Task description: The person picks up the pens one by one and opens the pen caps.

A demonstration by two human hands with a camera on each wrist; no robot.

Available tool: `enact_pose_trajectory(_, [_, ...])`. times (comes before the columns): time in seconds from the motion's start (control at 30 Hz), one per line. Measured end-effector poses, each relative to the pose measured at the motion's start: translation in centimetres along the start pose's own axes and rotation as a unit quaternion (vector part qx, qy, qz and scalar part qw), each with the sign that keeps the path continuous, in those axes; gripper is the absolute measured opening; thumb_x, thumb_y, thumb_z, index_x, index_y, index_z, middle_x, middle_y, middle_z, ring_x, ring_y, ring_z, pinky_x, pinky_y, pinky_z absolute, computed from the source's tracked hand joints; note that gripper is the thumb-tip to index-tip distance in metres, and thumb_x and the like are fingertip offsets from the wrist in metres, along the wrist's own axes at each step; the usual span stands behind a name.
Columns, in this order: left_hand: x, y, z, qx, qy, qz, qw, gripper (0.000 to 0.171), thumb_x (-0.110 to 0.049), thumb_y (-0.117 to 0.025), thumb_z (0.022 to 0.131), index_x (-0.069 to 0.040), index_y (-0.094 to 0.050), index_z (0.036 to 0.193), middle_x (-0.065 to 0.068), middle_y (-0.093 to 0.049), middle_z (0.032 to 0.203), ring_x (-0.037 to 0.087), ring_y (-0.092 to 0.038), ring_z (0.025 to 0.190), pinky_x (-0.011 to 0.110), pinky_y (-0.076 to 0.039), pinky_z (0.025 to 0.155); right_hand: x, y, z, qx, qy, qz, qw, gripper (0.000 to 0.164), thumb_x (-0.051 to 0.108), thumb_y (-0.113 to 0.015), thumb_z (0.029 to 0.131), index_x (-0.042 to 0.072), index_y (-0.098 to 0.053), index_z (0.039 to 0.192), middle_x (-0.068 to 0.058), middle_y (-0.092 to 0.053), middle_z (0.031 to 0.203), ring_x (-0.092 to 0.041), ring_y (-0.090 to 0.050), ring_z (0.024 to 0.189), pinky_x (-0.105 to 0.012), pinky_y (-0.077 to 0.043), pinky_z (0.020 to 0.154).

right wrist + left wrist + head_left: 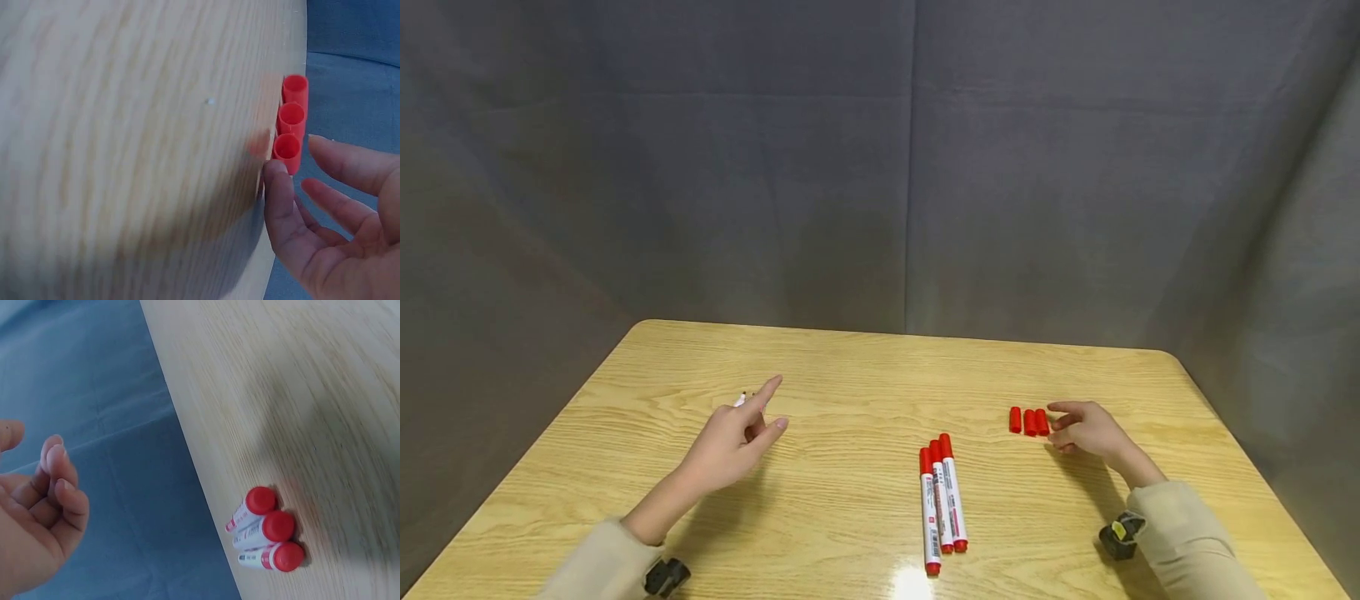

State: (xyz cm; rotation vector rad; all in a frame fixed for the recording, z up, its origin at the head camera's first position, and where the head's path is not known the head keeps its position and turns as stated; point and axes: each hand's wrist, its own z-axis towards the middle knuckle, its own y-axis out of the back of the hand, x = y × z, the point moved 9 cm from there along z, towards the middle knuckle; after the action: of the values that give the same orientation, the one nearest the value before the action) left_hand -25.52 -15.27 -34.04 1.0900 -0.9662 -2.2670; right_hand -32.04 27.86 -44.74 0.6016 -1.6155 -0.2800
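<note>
My left hand [724,446] hovers over the left part of the table, index finger and thumb extended and the other fingers loosely bent. It holds nothing. Behind it, uncapped white markers [741,399] are mostly hidden in the head view. Three white markers with red ends [270,530] lie side by side in the left wrist view. On the right, three red marker caps [1031,422] lie in a row, their hollow ends visible in the right wrist view. My right hand [1092,429] is beside them, fingers apart; one fingertip is at the closest cap [287,150], contact uncertain.
Three capped red markers [942,504] lie together near the middle front of the wooden table [850,392]. Grey curtains [880,167] hang behind the table and at its sides. Each wrist wears a small black device.
</note>
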Motion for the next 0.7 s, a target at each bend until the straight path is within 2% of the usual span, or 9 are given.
enact_pose_trajectory(0.07, [0.0, -0.3, 0.1, 0.007, 0.005, 0.0, 1.0, 0.053, -0.015, -0.058, 0.089, 0.003, -0.039, 0.136, -0.014, -0.04, 0.054, -0.001, -0.035, 0.046, 0.026, -0.042, 0.057, 0.1, 0.1, -0.2, -0.002, 0.003, 0.0, 1.0, 0.057, -0.008, -0.061, 0.076, -0.023, -0.035, 0.125, -0.025, -0.054, 0.094, -0.016, -0.059, 0.068, -0.03, -0.052, 0.06])
enact_pose_trajectory(0.2, [-0.1, -1.3, 0.2, 0.036, 0.028, -0.013, 0.9989, 0.057, -0.021, -0.058, 0.09, -0.001, -0.036, 0.138, -0.013, -0.042, 0.056, 0.0, -0.037, 0.047, 0.021, -0.036, 0.045, 0.4, 0.4, -0.8, -0.008, 0.007, 0.004, 1.0, 0.057, -0.006, -0.061, 0.077, -0.022, -0.036, 0.125, -0.026, -0.054, 0.097, -0.021, -0.061, 0.068, -0.033, -0.053, 0.061])
enact_pose_trajectory(0.47, [-1.0, -3.6, 0.5, 0.087, 0.035, -0.029, 0.9952, 0.067, -0.027, -0.058, 0.09, 0.001, -0.027, 0.142, -0.012, -0.045, 0.057, 0.001, -0.039, 0.047, 0.022, -0.038, 0.045, 2.3, 1.5, -2.3, -0.027, 0.034, -0.027, 0.999, 0.057, 0.002, -0.064, 0.08, -0.018, -0.038, 0.127, -0.029, -0.055, 0.101, -0.023, -0.061, 0.069, -0.033, -0.052, 0.06])
enact_pose_trajectory(0.7, [-2.0, -5.0, 0.8, 0.094, 0.028, -0.046, 0.9941, 0.072, -0.025, -0.06, 0.088, 0.005, -0.022, 0.142, -0.011, -0.046, 0.057, 0.001, -0.038, 0.046, 0.021, -0.038, 0.045, 4.3, 2.0, -3.7, -0.036, 0.061, -0.036, 0.997, 0.055, 0.009, -0.064, 0.083, -0.013, -0.042, 0.128, -0.027, -0.055, 0.103, -0.019, -0.061, 0.076, -0.035, -0.051, 0.062])
